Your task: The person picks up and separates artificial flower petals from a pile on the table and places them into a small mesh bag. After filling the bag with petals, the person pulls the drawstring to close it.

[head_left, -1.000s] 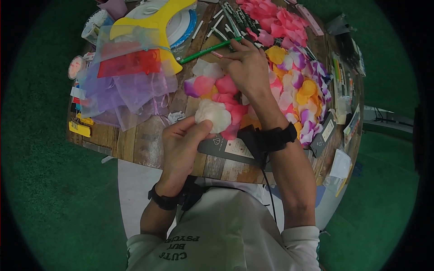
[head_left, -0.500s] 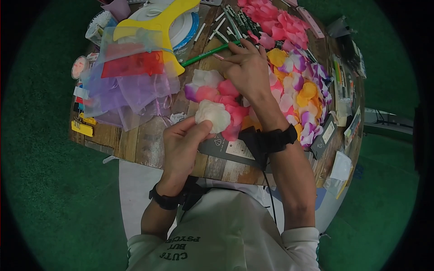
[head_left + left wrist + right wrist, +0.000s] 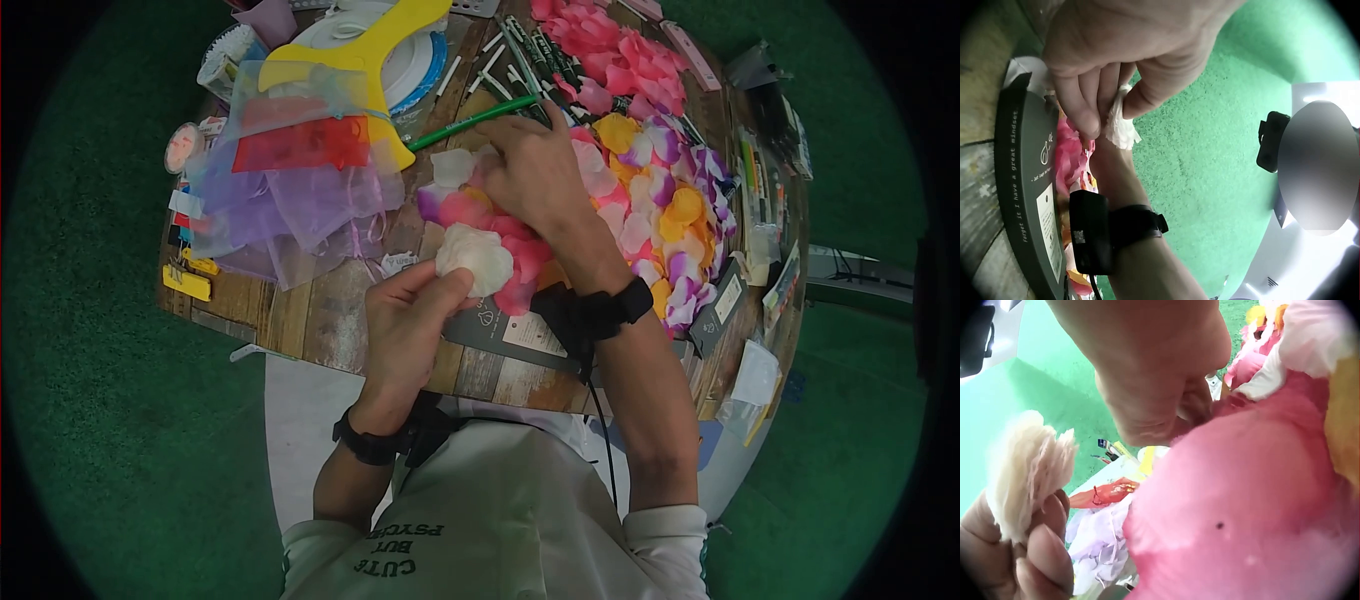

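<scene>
My left hand (image 3: 408, 322) pinches a small stack of white fabric flower petals (image 3: 475, 260) between thumb and fingers, held above the near part of the table. In the right wrist view the layered edges of this white stack (image 3: 1030, 472) show. My right hand (image 3: 542, 178) reaches down over a loose pile of pink petals (image 3: 520, 255), close to a pale petal (image 3: 453, 168). Its fingertips are partly hidden, and I cannot tell whether they pinch a petal. A large pink petal (image 3: 1241, 494) covers much of the right wrist view, right below the fingers.
A heap of mixed petals (image 3: 680, 210) lies to the right, with deep pink petals (image 3: 640, 65) behind. A green pen (image 3: 475, 122) lies beyond my right hand. Purple organza bags (image 3: 290, 210) and a yellow plastic piece (image 3: 375, 60) are at left. A dark box (image 3: 510, 335) lies in front.
My right hand has shifted slightly left and toward me, its fingers bending down toward the pale petals. The left hand keeps its pinch on the white stack. The view has shifted a little.
</scene>
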Tool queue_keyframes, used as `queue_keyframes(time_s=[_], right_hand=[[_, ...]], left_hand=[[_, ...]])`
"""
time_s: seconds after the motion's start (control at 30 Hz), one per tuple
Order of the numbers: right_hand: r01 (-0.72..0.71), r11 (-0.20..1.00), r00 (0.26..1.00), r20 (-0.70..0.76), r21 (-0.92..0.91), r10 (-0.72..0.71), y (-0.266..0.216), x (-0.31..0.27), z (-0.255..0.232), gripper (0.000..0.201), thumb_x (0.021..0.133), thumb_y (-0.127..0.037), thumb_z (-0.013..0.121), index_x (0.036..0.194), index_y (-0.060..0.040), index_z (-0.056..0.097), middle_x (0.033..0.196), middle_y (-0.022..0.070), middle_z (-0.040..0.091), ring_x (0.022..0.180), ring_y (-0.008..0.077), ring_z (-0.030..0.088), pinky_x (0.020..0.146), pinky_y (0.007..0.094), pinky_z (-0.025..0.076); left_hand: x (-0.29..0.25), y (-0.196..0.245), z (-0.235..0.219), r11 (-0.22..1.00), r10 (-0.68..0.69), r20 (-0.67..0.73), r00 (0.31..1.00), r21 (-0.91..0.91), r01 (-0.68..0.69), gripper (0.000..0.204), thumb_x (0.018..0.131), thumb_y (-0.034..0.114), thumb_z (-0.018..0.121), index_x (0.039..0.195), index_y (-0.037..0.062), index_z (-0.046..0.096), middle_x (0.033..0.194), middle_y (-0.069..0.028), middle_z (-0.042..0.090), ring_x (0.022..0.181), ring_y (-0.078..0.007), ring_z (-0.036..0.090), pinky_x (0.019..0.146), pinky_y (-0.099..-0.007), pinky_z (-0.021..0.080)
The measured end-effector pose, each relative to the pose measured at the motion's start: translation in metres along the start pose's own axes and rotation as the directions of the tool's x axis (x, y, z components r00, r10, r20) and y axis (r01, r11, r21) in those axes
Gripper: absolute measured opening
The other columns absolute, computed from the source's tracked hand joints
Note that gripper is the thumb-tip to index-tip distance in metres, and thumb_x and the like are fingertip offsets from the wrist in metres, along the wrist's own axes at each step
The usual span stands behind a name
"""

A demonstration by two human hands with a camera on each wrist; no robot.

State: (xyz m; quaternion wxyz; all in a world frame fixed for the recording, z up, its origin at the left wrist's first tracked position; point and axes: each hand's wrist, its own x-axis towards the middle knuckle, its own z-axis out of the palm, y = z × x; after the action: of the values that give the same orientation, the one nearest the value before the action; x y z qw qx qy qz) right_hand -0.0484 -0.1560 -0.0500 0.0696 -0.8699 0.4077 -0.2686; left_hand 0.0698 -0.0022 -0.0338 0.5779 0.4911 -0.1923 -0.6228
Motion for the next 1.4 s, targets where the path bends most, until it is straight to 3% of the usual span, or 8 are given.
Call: queue_keyframes(time_s=[0.13,0.2,0.7,0.83,0.9,1.07,1.13,1.4], right_hand=[[-0.248,0.941,0.968,0.036,0.229,0.247,-0.003,0.004,-0.026,0.021,0.072,-0.012,0.064,0.09,-0.0027,0.068,0.08,0.0121,0.066,0.077,0.0197,0.062,0.092,0.0373,0.041],[-0.52,0.658,0.833,0.154,0.544,0.531,-0.008,0.002,-0.042,0.025,0.073,-0.02,0.061,0.088,-0.0012,0.068,0.073,0.0095,0.066,0.07,0.0182,0.062,0.075,0.0304,0.046],[-0.495,0.027,0.66,0.356,0.868,0.662,0.011,-0.048,-0.099,0.026,0.078,-0.005,0.06,0.101,0.0071,0.064,0.092,0.0126,0.066,0.081,0.0161,0.062,0.074,0.0268,0.049],[-0.625,0.376,0.669,0.223,0.684,0.709,0.019,-0.066,-0.106,0.021,0.075,-0.009,0.061,0.091,0.0035,0.067,0.078,0.0115,0.067,0.068,0.0182,0.062,0.064,0.0284,0.048],[-0.311,0.95,0.943,-0.133,-0.029,0.305,0.027,-0.077,-0.102,0.011,0.073,-0.006,0.058,0.079,0.0009,0.064,0.073,0.0156,0.064,0.064,0.0293,0.062,0.061,0.0349,0.049],[-0.375,0.925,0.917,-0.12,0.058,0.379,0.031,-0.087,-0.107,0.013,0.07,-0.004,0.056,0.079,-0.0009,0.064,0.072,0.0168,0.062,0.064,0.0333,0.06,0.059,0.037,0.049],[-0.611,0.766,0.785,0.028,0.2,0.619,0.027,-0.086,-0.113,0.024,0.074,-0.006,0.061,0.097,-0.0001,0.066,0.086,0.0136,0.068,0.072,0.0193,0.066,0.07,0.0267,0.05],[-0.464,0.154,0.644,0.213,0.872,0.735,0.014,-0.085,-0.116,0.034,0.079,0.001,0.059,0.112,0.0071,0.057,0.1,0.0148,0.065,0.082,0.0186,0.064,0.076,0.026,0.049]], left_hand=[[0.001,0.001,0.002,1.0,-0.006,0.012,1.0,0.015,0.006,0.022,0.083,0.009,0.062,0.101,-0.0055,0.064,0.088,-0.0081,0.066,0.073,-0.0092,0.061,0.069,-0.0216,0.049],[0.001,0.001,0.003,0.999,-0.005,0.018,1.0,0.032,0.004,0.022,0.084,0.009,0.062,0.1,-0.0053,0.064,0.088,-0.0078,0.066,0.073,-0.009,0.061,0.068,-0.0216,0.049],[0.001,0.011,0.013,0.994,-0.011,0.163,0.986,0.112,-0.008,0.02,0.082,0.004,0.061,0.098,-0.0082,0.063,0.09,-0.0122,0.065,0.08,-0.0162,0.063,0.073,-0.0263,0.05],[-0.002,0.013,0.016,0.976,-0.012,0.232,0.973,0.215,-0.04,0.021,0.08,0.002,0.061,0.099,-0.0065,0.064,0.088,-0.0089,0.066,0.078,-0.0106,0.061,0.071,-0.0227,0.047],[-0.003,0.01,0.017,0.973,-0.026,0.246,0.969,0.227,-0.031,0.02,0.08,0.002,0.062,0.099,-0.0049,0.065,0.086,-0.006,0.067,0.075,-0.0068,0.059,0.069,-0.0206,0.047],[-0.002,0.005,0.02,0.966,-0.026,0.207,0.978,0.255,-0.029,0.021,0.08,0.0,0.06,0.099,-0.0088,0.063,0.091,-0.0109,0.065,0.08,-0.013,0.061,0.073,-0.0243,0.047],[-0.002,0.006,0.021,0.97,-0.04,0.219,0.975,0.242,-0.014,0.021,0.08,0.0,0.061,0.099,-0.0066,0.064,0.088,-0.0083,0.066,0.078,-0.0103,0.06,0.072,-0.0228,0.047],[-0.006,0.004,0.04,0.986,-0.137,0.328,0.935,0.136,0.097,0.023,0.078,-0.001,0.064,0.101,-0.0055,0.064,0.101,-0.012,0.064,0.088,-0.0114,0.06,0.077,-0.0246,0.048]])
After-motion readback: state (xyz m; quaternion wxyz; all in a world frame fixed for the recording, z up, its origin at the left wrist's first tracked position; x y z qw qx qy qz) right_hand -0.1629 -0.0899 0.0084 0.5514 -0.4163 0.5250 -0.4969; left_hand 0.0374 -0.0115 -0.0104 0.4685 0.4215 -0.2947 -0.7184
